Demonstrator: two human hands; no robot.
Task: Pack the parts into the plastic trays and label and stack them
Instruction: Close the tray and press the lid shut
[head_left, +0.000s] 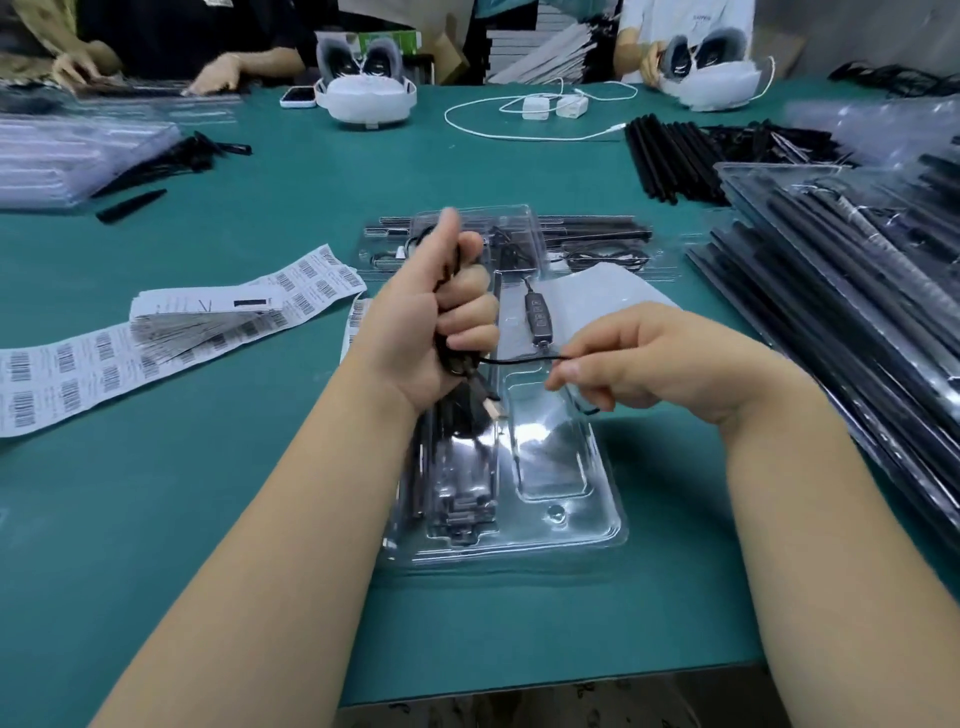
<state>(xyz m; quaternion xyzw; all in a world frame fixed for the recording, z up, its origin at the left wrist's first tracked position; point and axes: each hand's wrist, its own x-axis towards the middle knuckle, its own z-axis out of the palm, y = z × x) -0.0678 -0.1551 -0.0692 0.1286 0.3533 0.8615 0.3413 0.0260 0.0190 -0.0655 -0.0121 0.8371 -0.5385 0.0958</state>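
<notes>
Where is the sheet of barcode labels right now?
In the head view, the barcode labels lie flat on the green table at the left, beside the left hand and left of the clear tray.

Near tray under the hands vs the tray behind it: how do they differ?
The near tray runs lengthwise away from the camera; the far tray lies crosswise. The near tray's right pocket shows empty and its cable is out, gripped by the left hand and pinched by the right hand; the far tray's cable lies inside it. Both are clear plastic holding black parts.
</notes>
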